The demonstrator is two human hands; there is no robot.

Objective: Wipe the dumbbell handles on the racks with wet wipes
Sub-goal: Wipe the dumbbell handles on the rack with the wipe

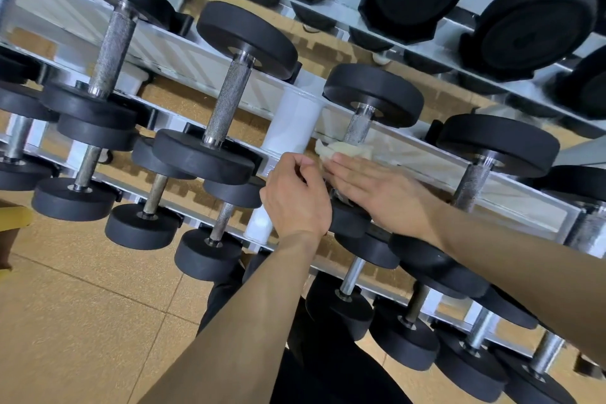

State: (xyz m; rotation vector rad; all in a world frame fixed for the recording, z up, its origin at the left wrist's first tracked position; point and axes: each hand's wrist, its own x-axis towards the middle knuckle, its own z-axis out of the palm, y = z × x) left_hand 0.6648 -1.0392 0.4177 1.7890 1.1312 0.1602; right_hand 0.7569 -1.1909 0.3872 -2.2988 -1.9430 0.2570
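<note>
Black round-headed dumbbells with knurled steel handles lie in rows on a silver rack [196, 52]. A crumpled pale wet wipe [344, 150] sits at the lower end of one dumbbell handle [359, 128] in the middle row. My right hand [377, 187] lies flat with straight fingers, its fingertips on the wipe. My left hand [296, 193] is beside it on the left, fingers curled at the rack's front rail, next to the wipe's edge. What the left fingers grip is hidden. The near head of that dumbbell is covered by my hands.
More dumbbells fill the rows above, below and to both sides, such as a long-handled one [229, 102] to the left. A white upright post [292, 121] stands by my left hand. Tan rubber floor tiles [82, 321] spread at lower left.
</note>
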